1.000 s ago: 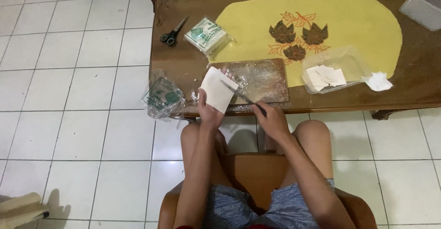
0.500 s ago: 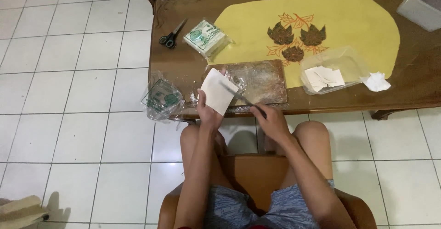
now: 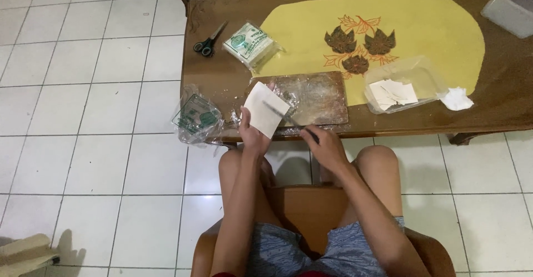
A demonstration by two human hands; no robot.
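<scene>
Left hand (image 3: pixel 251 134) grips a pale square sheet (image 3: pixel 266 109) upright at the counter (image 3: pixel 222 82) edge, an emptied plastic bag (image 3: pixel 197 120) at its nine o'clock. Right hand (image 3: pixel 327 146), at three o'clock, is closed on a thin knife (image 3: pixel 288 119) laid across the sheet; spreading or scraping seems in hand, calling next for a steady stroke.

Bare arms and bare knees; blue-grey patterned shorts; a sliver of red top at the waist

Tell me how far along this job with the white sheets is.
Done: an opened empty wrapper lies at the table edge, and cut sheets sit in the clear tub. In hand: the left hand holds a white sheet over the floured board; the right hand works a thin tool on it. Left: a full packet lies beside the scissors.
</scene>
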